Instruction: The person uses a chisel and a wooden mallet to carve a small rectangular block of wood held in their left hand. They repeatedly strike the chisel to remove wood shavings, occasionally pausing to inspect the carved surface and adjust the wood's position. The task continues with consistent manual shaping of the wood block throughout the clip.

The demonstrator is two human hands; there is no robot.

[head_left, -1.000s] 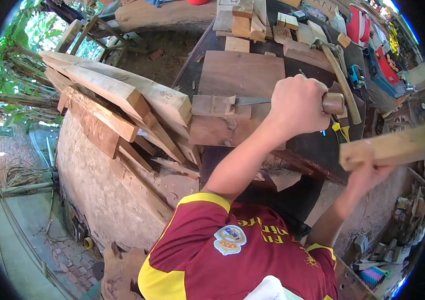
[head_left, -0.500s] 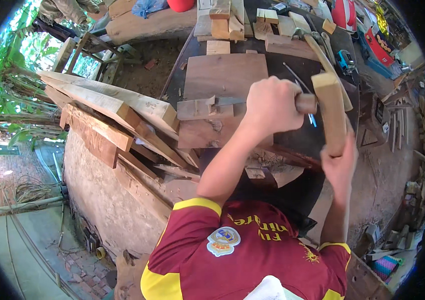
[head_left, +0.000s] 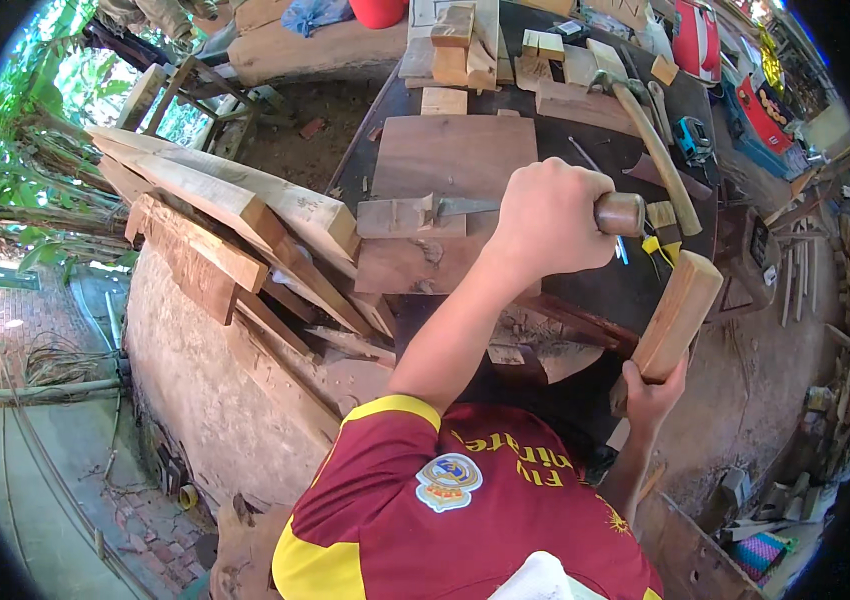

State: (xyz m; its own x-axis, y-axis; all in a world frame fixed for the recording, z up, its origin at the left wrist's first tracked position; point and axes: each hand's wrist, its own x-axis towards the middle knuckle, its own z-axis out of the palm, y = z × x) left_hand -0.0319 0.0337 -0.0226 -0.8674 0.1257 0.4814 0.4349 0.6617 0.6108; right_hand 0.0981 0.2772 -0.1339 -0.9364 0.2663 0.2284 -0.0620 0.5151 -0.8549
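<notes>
My left hand [head_left: 553, 215] is closed around a chisel [head_left: 620, 214]. The handle's butt end sticks out to the right of the fist. To the left, the blade reaches a narrow piece of wood [head_left: 390, 218], where a raised shaving [head_left: 426, 212] stands at its tip. That piece rests on a wide brown board [head_left: 457, 155] on the dark bench. Lower right, my right hand [head_left: 653, 396] grips a thick squared wooden mallet [head_left: 680, 312] by its lower part. The mallet is tilted and apart from the chisel handle.
A hammer [head_left: 657, 150] with a curved wooden handle lies at the bench's right side, near yellow-handled pliers [head_left: 655, 248] and a blue tape measure [head_left: 692, 140]. Wood blocks [head_left: 452, 65] are stacked at the back. Long timbers [head_left: 245, 205] lean at the left.
My right hand has drawn the mallet away from the chisel, down toward my body, tilting it. The left hand keeps the chisel at nearly the same spot on the wood.
</notes>
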